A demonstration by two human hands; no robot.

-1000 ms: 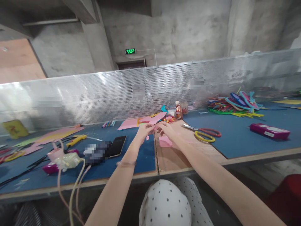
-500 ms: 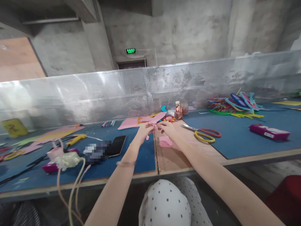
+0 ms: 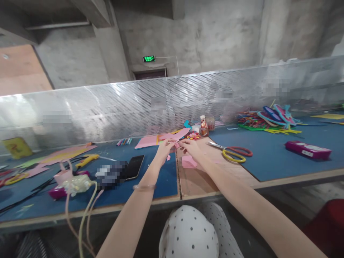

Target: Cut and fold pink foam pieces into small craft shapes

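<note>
Between my fingertips is a small piece of folded pink paper, held above the seam of the table boards. My left hand pinches it from the left, and my right hand pinches it from the right. The fingers partly cover its shape. Just below my left hand lies a small pink paper scrap. A flat piece of pink paper rests on the bare wood under my right wrist. Larger pink sheets lie beyond my hands.
Scissors with red and yellow handles lie to the right, a purple box farther right. A bottle stands behind. Leftward are a phone, a yellow glue gun and a power strip with cords. Pipe cleaners pile at the back right.
The folded pink paper has shifted and turned slightly between my fingertips. Both hands stay in nearly the same place, still pinching it.
</note>
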